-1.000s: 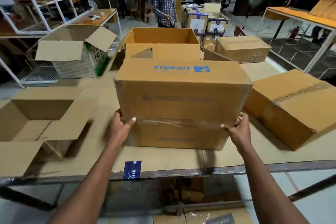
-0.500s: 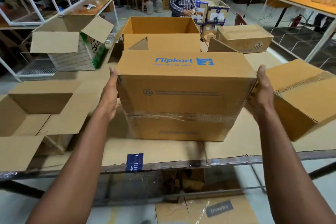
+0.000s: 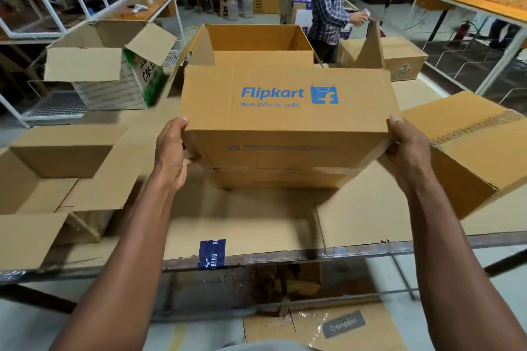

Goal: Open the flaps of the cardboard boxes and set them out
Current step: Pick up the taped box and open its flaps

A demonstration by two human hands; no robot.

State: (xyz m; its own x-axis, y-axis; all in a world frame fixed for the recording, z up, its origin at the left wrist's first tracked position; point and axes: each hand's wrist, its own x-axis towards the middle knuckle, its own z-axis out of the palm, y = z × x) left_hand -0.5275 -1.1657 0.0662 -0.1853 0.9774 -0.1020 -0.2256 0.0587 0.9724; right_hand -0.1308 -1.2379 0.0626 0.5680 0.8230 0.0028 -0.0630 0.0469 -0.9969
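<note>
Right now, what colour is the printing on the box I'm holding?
Blue lettering and logo on the brown cardboard box, seen from the head view.

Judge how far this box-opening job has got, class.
Done: three boxes stand with flaps open. In hand: left hand and right hand grip the closed Flipkart box. Left: that one, plus closed boxes at right and behind.

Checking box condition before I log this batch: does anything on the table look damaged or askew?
The closed box on the right sits tilted, with a rough torn strip across its top. The Flipkart box, held between the left hand and the right hand, looks intact.
</note>
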